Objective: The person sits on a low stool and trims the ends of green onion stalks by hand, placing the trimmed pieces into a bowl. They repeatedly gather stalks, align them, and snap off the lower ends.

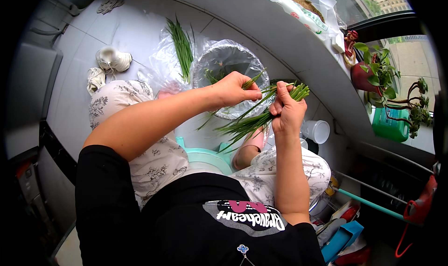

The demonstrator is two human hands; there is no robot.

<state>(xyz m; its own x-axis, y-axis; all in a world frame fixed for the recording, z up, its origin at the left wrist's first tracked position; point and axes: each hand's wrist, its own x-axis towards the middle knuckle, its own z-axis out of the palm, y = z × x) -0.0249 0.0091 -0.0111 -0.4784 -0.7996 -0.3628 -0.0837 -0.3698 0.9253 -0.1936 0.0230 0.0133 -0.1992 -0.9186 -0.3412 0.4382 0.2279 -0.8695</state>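
Observation:
My right hand (288, 108) is closed around a bunch of long green garlic chives (249, 123). Their cut ends stick out past the thumb, and the leaf tips hang toward my lap. Just to the left, my left hand (236, 89) pinches a few green blades between thumb and fingers, near the bunch. Below both hands stands a round bin (200, 65) lined with clear plastic, with some green scraps inside. Beside it on the floor, more chives (182, 51) lie on a clear plastic bag (162, 61).
White sneakers (117, 59) sit on the tiled floor at left. A white plastic tub (319, 132) lies right of the bin. The windowsill holds a potted plant (365, 75), a green jug (390, 124) and an opened bag (304, 7). A turquoise stool (206, 157) shows between my legs.

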